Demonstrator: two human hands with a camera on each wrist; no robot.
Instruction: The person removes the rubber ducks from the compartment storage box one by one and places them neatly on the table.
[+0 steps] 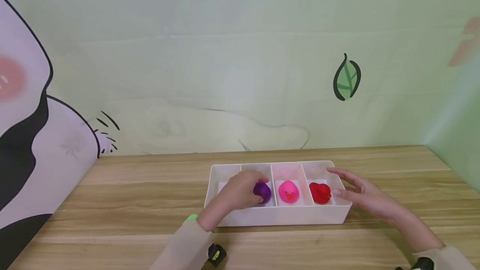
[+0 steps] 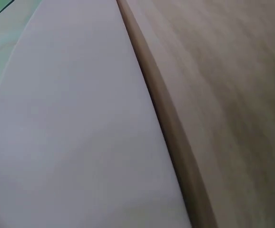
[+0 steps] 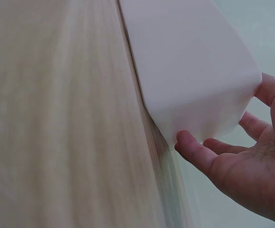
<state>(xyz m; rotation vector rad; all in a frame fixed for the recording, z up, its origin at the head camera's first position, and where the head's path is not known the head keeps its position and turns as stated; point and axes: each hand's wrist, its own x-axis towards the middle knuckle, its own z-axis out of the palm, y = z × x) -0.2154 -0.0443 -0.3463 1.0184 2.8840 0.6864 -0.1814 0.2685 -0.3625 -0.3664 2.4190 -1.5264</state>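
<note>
A long white box with dividers (image 1: 281, 216) stands on the wooden table. My left hand (image 1: 241, 188) reaches over its front wall from the left, thumb and fingers curved round a purple rubber duck (image 1: 263, 192) in the second compartment. That duck is partly covered by the fingers. A pink rubber duck (image 1: 288, 192) sits in the third compartment and a red one (image 1: 320, 193) in the rightmost. At the right end, my right hand (image 1: 363, 195) holds the box, its thumb over the rim. The right wrist view shows fingers (image 3: 190, 145) against the end wall.
Something bright green (image 1: 190, 218) peeks out behind my left forearm, mostly hidden. The wooden table (image 1: 142, 195) runs back to a printed backdrop (image 1: 262, 74) with leaves and a cartoon animal. In the left wrist view the box's front wall (image 2: 80, 118) fills much of the frame.
</note>
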